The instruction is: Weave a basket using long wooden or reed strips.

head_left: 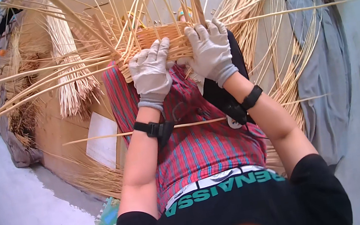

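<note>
Seemingly mid-weave, the gloved left hand [150,73] and right hand [211,50] pinch a partly woven wicker basket [178,44] within their grip; loose rods [287,11] splay beyond. The next move likely calls for steady pressure while bending one in.

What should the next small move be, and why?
Probably brace the wicker weave with the right hand and draw in a long rod with the left hand: both gloved hands are on the weave, while several such rods jut out leftward.

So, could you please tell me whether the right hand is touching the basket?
Touching: the head view shows the right hand laid directly over the basket, its fingers against the weave.
</note>
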`<control>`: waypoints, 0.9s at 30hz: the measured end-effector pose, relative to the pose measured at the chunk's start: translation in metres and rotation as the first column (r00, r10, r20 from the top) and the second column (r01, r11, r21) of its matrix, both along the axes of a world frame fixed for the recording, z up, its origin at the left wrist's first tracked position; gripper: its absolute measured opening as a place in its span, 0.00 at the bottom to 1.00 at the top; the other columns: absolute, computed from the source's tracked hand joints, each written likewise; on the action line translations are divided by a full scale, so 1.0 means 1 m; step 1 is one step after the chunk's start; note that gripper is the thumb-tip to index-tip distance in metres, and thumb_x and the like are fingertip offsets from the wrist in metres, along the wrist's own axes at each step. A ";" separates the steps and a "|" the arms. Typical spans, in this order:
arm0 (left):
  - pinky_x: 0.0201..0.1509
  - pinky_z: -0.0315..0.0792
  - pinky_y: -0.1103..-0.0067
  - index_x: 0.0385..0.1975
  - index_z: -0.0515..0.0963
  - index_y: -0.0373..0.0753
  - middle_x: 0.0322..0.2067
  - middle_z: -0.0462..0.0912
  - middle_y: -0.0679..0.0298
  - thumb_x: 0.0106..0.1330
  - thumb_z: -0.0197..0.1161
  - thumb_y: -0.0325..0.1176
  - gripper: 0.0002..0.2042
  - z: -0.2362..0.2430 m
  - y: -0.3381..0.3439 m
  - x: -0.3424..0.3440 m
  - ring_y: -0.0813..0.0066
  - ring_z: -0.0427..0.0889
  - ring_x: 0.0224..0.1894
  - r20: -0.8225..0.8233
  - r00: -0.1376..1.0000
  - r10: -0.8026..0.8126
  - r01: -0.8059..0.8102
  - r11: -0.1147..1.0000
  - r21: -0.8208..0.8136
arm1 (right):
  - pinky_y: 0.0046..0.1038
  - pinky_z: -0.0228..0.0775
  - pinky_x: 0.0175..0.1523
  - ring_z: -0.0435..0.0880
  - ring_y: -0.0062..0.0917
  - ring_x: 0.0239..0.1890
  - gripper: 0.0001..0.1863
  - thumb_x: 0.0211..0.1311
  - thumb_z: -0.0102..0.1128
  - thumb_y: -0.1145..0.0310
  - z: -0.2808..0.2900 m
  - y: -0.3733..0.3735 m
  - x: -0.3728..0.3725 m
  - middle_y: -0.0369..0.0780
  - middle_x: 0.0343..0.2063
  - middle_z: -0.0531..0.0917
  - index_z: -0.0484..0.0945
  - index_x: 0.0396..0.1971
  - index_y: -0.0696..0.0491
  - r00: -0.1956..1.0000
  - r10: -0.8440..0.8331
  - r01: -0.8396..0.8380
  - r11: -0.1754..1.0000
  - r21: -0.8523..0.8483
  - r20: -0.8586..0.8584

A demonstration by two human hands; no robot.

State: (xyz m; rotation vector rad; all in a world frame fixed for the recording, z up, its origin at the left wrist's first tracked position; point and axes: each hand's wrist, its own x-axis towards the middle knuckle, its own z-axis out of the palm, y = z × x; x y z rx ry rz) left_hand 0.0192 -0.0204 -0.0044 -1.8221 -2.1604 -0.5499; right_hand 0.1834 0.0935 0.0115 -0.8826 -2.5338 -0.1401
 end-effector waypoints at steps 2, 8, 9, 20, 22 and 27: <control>0.64 0.64 0.64 0.66 0.74 0.52 0.59 0.81 0.63 0.58 0.69 0.39 0.31 0.000 0.010 0.001 0.63 0.78 0.58 0.033 0.999 -0.010 0.009 1.000 0.017 | 0.51 0.50 0.73 0.72 0.50 0.61 0.44 0.48 0.68 0.35 0.001 0.001 0.000 0.50 0.54 0.80 0.76 0.58 0.55 0.998 -0.059 0.059 0.998 0.000 -0.015; 0.63 0.67 0.65 0.67 0.73 0.53 0.58 0.81 0.63 0.58 0.70 0.38 0.32 0.009 -0.008 -0.006 0.62 0.79 0.58 0.207 0.966 -0.155 0.130 0.983 0.129 | 0.49 0.55 0.70 0.75 0.47 0.61 0.44 0.48 0.69 0.37 0.031 -0.001 0.006 0.48 0.54 0.80 0.76 0.59 0.54 0.999 -0.006 0.010 0.995 -0.102 0.046; 0.63 0.67 0.65 0.67 0.73 0.53 0.58 0.81 0.63 0.58 0.70 0.38 0.32 0.017 -0.019 -0.011 0.62 0.79 0.58 0.189 0.967 -0.172 0.145 0.978 0.147 | 0.46 0.59 0.69 0.76 0.45 0.60 0.44 0.48 0.69 0.37 0.043 0.003 0.007 0.48 0.55 0.80 0.76 0.59 0.55 0.989 0.053 -0.025 0.980 -0.195 0.139; 0.37 0.79 0.62 0.75 0.56 0.53 0.48 0.87 0.55 0.63 0.68 0.56 0.42 0.012 -0.056 -0.046 0.53 0.88 0.36 0.186 0.957 0.221 -0.155 0.936 -0.315 | 0.43 0.76 0.54 0.86 0.49 0.46 0.35 0.72 0.39 0.41 0.064 0.092 -0.020 0.52 0.41 0.87 0.86 0.42 0.58 0.932 -0.097 0.291 0.774 -0.562 0.349; 0.38 0.80 0.62 0.66 0.68 0.50 0.45 0.87 0.55 0.63 0.69 0.53 0.33 0.011 -0.053 -0.040 0.53 0.88 0.38 0.174 0.969 0.178 -0.148 0.974 -0.172 | 0.44 0.75 0.53 0.85 0.51 0.45 0.35 0.73 0.39 0.43 0.055 0.095 -0.012 0.55 0.38 0.87 0.86 0.39 0.60 0.951 -0.124 0.272 0.773 -0.573 0.284; 0.43 0.80 0.64 0.55 0.75 0.47 0.46 0.86 0.57 0.61 0.71 0.49 0.25 0.005 -0.059 -0.031 0.55 0.87 0.43 0.197 0.973 0.119 -0.099 0.989 -0.109 | 0.44 0.75 0.54 0.85 0.51 0.45 0.35 0.73 0.41 0.41 0.052 0.083 -0.002 0.54 0.37 0.87 0.86 0.40 0.59 0.948 -0.170 0.302 0.752 -0.586 0.270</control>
